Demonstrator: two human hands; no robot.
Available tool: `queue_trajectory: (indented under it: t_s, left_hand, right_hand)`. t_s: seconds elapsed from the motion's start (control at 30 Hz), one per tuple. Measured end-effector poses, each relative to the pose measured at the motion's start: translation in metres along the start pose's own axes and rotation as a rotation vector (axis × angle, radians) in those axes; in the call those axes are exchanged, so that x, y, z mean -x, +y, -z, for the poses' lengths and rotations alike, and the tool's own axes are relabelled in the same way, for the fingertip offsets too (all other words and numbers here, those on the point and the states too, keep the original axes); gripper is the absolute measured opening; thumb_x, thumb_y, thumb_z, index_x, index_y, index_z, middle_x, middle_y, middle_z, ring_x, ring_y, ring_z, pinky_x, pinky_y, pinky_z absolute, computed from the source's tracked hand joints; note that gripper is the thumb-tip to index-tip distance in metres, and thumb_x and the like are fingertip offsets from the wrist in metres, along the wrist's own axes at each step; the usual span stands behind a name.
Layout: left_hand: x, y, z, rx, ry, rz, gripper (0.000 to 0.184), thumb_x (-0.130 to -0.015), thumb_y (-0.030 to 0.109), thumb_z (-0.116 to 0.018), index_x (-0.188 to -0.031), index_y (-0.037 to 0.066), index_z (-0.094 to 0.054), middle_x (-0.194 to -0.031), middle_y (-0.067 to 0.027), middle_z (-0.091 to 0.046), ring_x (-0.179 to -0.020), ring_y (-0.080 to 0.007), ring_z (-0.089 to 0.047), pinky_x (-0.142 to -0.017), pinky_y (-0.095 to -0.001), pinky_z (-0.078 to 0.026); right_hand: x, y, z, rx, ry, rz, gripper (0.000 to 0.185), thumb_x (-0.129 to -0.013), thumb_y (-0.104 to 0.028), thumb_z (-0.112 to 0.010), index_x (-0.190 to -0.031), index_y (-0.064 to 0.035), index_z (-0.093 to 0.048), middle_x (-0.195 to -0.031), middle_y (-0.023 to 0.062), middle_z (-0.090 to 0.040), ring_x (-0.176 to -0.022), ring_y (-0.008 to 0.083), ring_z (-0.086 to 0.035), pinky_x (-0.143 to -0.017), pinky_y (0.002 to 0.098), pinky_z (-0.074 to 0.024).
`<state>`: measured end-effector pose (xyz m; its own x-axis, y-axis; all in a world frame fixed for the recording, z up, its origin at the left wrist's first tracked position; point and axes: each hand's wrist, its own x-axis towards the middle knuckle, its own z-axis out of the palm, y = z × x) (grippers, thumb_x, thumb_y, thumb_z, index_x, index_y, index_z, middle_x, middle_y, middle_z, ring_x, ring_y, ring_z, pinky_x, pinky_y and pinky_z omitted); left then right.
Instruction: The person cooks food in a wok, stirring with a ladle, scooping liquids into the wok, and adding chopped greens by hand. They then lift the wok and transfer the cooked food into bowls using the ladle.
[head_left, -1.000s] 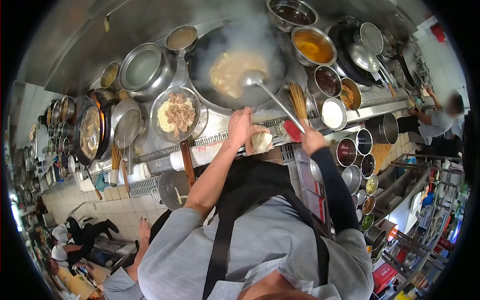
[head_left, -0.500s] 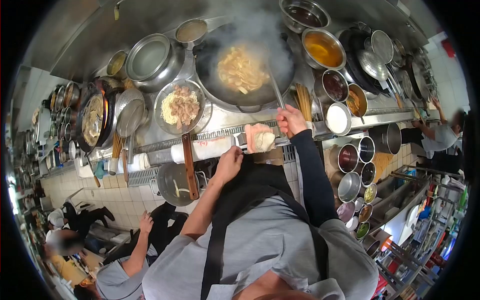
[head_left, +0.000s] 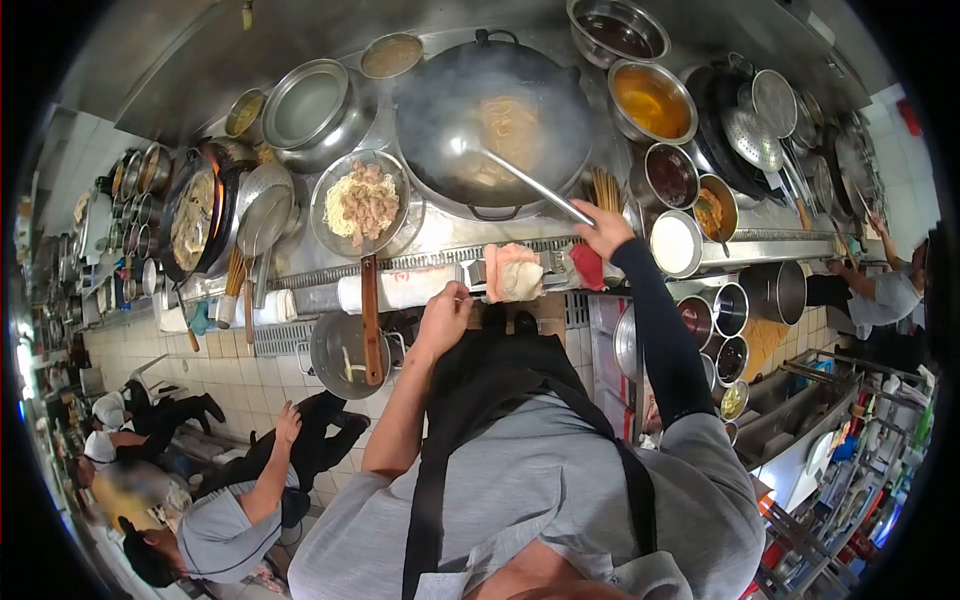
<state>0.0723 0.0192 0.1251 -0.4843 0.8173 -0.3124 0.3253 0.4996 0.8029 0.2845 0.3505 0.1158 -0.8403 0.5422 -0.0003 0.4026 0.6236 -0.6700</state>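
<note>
Ladle [head_left: 528, 181] over steaming wok [head_left: 425, 95], right hand [head_left: 606, 236] on the handle

Head view (sole camera). Wok sits mid-length on the bench [head_left: 440, 232], set back from the front edge; brownish food [head_left: 510, 132] lies in its hollow. Ladle slants from the right hand across the wok's near right rim, its bowl just beside the food on the left. Right grip: wrapped around the handle's end. Left hand [head_left: 446, 316]: at the bench's front edge, between the rolled cloth [head_left: 405, 289] and the folded cloth [head_left: 514, 274], nearest the former's right end. Left grip: fingers curled; cannot tell whether they pinch anything. Strainer [head_left: 371, 325] with noodles and meat [head_left: 362, 204] sits left of the wok, its wooden handle jutting past the front edge.

Technique (judgement). Step in hand looks like stirring. Best worked low along the wok wall, bowl drawn under the food and turned over, wrist loose; short strokes should limit splashing over the rim. Keeping the left forearm away from the jutting handle seems prudent.

Poorly resolved. Steam [head_left: 430, 140] blurs the food; its pieces cannot be told apart. Ladle bowl: cannot tell whether it touches metal or hangs above. Handle tip is hidden in the right palm. Brush [head_left: 605, 190] is partly covered by that hand. Left fingertips: contact with cloth unclear. Dark lens border cuts off the bench's far ends.
</note>
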Motion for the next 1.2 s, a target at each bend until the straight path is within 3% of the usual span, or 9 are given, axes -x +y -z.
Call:
queue_trajectory:
  t_s: [0.4,0.5,0.6,0.7,0.77,0.83,0.93,1.03,1.2]
  left_hand:
    - [0.067,-0.009,-0.036,-0.053,-0.018,0.216,0.029,-0.096,0.016,-0.065,-0.115,-0.006,-0.062,-0.105,-0.0228,-0.073,-0.100,-0.0367,-0.072,-0.088,-0.0423,-0.056]
    - [0.083,-0.014,-0.048,-0.054,-0.020,0.255,0.029,-0.096,0.016,-0.065,-0.115,-0.006,-0.062,-0.107,-0.0239,-0.073,-0.100,-0.0374,-0.072,-0.087,-0.0425,-0.057]
    - [0.101,-0.024,-0.055,-0.025,-0.005,0.279,0.028,-0.096,0.016,-0.065,-0.114,-0.005,-0.062,-0.107,-0.0203,-0.073,-0.096,-0.0310,-0.073,-0.084,-0.0391,-0.057]
    - [0.122,-0.066,-0.059,0.092,0.035,0.315,0.027,-0.098,0.017,-0.065,-0.115,-0.003,-0.060,-0.109,-0.0190,-0.073,-0.092,-0.0283,-0.073,-0.081,-0.0369,-0.057]
    - [0.149,-0.105,-0.054,0.288,0.116,0.417,0.027,-0.100,0.020,-0.063,-0.116,-0.001,-0.059,-0.110,-0.0196,-0.072,-0.091,-0.0292,-0.073,-0.079,-0.0376,-0.058]
    - [0.173,-0.136,-0.045,0.590,0.250,0.579,0.027,-0.102,0.023,-0.059,-0.116,0.000,-0.058,-0.108,-0.0204,-0.071,-0.092,-0.0306,-0.073,-0.078,-0.0398,-0.059]
    - [0.198,-0.183,-0.016,1.187,0.527,0.643,0.034,-0.109,0.032,-0.047,-0.121,0.001,-0.051,-0.114,-0.0248,-0.068,-0.097,-0.0338,-0.072,-0.078,-0.0383,-0.060]
    - [0.200,-0.194,0.013,1.445,0.879,0.647,0.042,-0.111,0.037,-0.037,-0.124,-0.002,-0.048,-0.115,-0.0281,-0.067,-0.103,-0.0355,-0.071,-0.081,-0.0369,-0.059]
    - [0.183,-0.166,0.044,1.397,0.561,0.280,0.041,-0.108,0.035,-0.052,-0.128,-0.002,-0.053,-0.121,-0.0198,-0.069,-0.107,-0.0283,-0.071,-0.085,-0.0346,-0.059]
  right_hand:
    - [0.166,-0.074,0.149,-0.079,-0.106,-0.325,0.047,-0.094,-0.015,-0.065,-0.138,0.0001,-0.058,-0.121,0.0282,-0.068,-0.114,0.0431,-0.065,-0.098,0.0425,-0.0510]
    - [0.137,-0.049,0.125,0.042,-0.176,-0.312,0.047,-0.094,-0.017,-0.064,-0.138,-0.0002,-0.058,-0.122,0.0283,-0.067,-0.115,0.0431,-0.064,-0.099,0.0420,-0.0507]
    - [0.082,-0.017,0.058,0.022,-0.016,-0.197,0.043,-0.095,-0.023,-0.063,-0.130,0.0010,-0.062,-0.098,0.0300,-0.069,-0.096,0.0491,-0.065,-0.085,0.0518,-0.0529]
    - [0.051,0.007,-0.013,-0.073,0.265,-0.092,0.041,-0.096,-0.022,-0.063,-0.128,0.0030,-0.063,-0.102,0.0295,-0.070,-0.092,0.0491,-0.067,-0.085,0.0480,-0.0537]
    - [0.051,-0.036,-0.018,-0.632,0.132,-0.525,0.037,-0.097,-0.021,-0.062,-0.123,0.0050,-0.063,-0.095,0.0253,-0.071,-0.079,0.0394,-0.068,-0.078,0.0430,-0.0546]
    - [0.057,-0.039,-0.026,-1.239,-0.013,-0.528,0.035,-0.098,-0.020,-0.062,-0.124,0.0029,-0.061,-0.087,0.0179,-0.067,-0.070,0.0282,-0.064,-0.067,0.0395,-0.0527]
    - [0.061,-0.040,-0.068,-0.881,0.164,-0.415,0.030,-0.101,-0.019,-0.060,-0.126,-0.0030,-0.058,-0.079,0.0069,-0.059,-0.061,0.0136,-0.056,-0.052,0.0326,-0.0450]
    - [0.082,-0.090,-0.061,-1.081,0.194,-0.548,0.026,-0.104,-0.016,-0.056,-0.129,-0.0100,-0.052,-0.074,-0.0006,-0.047,-0.053,0.0078,-0.044,-0.042,0.0263,-0.0352]
    - [0.150,-0.169,-0.064,-1.511,-0.018,-0.459,0.030,-0.105,-0.013,-0.056,-0.133,-0.0056,-0.050,-0.081,0.0006,-0.047,-0.054,0.0068,-0.043,-0.040,0.0230,-0.0356]
